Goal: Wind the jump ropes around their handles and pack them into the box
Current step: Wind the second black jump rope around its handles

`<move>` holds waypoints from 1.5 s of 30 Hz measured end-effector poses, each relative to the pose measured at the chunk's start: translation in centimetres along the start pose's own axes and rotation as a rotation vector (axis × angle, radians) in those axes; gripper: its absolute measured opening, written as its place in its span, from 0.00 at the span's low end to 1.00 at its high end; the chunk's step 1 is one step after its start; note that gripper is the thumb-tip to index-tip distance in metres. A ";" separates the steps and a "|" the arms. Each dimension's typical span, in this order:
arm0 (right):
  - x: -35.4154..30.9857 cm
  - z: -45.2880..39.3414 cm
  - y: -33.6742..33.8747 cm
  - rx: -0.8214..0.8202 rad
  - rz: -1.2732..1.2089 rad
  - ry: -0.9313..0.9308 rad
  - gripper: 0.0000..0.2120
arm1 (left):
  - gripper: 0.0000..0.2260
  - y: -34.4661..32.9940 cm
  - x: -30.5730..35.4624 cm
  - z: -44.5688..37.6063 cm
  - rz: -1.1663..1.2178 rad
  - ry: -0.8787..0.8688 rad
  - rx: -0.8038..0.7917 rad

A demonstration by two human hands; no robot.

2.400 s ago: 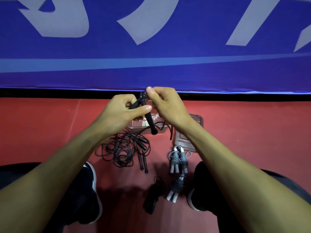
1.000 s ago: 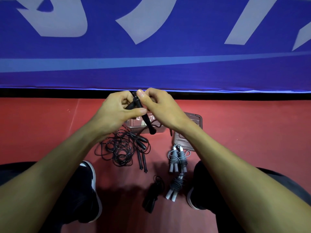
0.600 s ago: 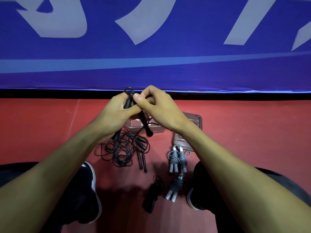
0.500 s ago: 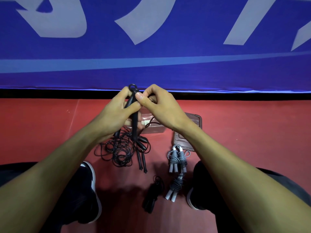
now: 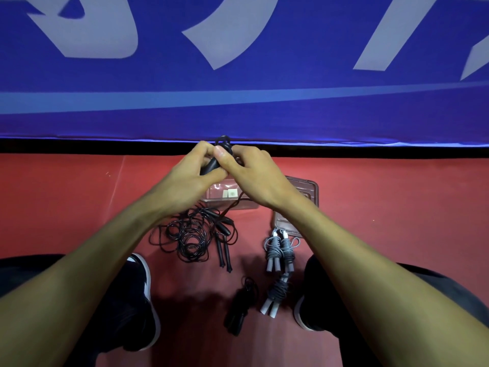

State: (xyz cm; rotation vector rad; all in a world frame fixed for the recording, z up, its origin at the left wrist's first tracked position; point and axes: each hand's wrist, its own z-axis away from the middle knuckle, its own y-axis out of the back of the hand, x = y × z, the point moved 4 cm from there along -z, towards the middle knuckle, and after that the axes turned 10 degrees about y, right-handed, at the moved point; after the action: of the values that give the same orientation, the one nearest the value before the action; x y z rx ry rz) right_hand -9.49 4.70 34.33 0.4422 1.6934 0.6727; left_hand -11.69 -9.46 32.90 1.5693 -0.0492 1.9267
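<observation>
While the left hand (image 5: 189,181) and right hand (image 5: 254,176) are held together, both clamped on black handles (image 5: 211,163), its cord (image 5: 232,207) is trailed down to a loose rope tangle (image 5: 190,237) on the red floor (image 5: 79,202), beside the clear box (image 5: 227,198); wound grey ropes (image 5: 279,250) are laid nearer the right shoe

Black jump rope handles (image 5: 211,162) held raised, cord trailing to loose coils (image 5: 189,235) before a seemingly empty clear box (image 5: 230,201)
</observation>
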 end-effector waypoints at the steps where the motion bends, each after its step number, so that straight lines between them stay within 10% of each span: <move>1: 0.0 0.0 0.1 0.016 -0.008 -0.002 0.28 | 0.11 0.1 0.0 -0.1 0.006 0.015 0.004; 11: -0.2 -0.2 1.0 0.094 -0.049 -0.007 0.25 | 0.11 0.4 0.6 0.3 0.260 0.005 -0.069; 32: -0.9 0.0 -0.2 -0.115 -0.101 0.098 0.17 | 0.19 1.2 0.7 0.7 -0.060 0.019 0.136; 45: -0.8 0.4 -0.3 -0.114 -0.176 0.041 0.12 | 0.17 0.1 0.2 0.6 0.141 0.085 -0.057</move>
State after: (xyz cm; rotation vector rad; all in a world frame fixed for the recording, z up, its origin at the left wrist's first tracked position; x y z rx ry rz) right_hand -8.91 4.07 34.68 0.1974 1.6998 0.6487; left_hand -11.21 -9.68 33.24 1.4792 -0.1810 2.0801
